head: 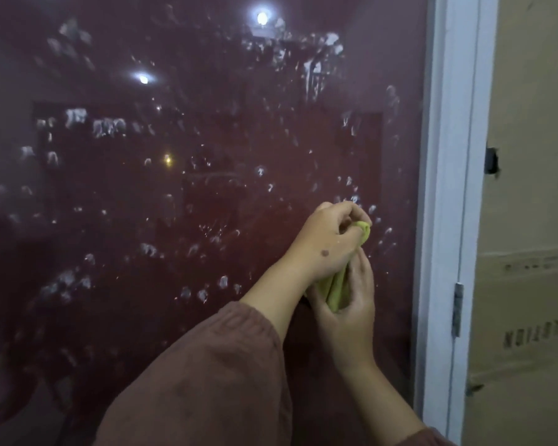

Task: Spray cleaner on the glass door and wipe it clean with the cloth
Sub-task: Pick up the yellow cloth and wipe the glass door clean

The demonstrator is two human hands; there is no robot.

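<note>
A person in a brown sleeve (pixel 207 381) bunched a yellow-green cloth (pixel 337 291) between both hands in front of the glass door (pixel 174 188); the left hand (pixel 327 243) pinched its top, the right hand (pixel 351 304) clutched its lower end. Beyond, white foam droplets (pixel 110 127) dotted the dark pane beside the white frame (pixel 445 188).
</note>
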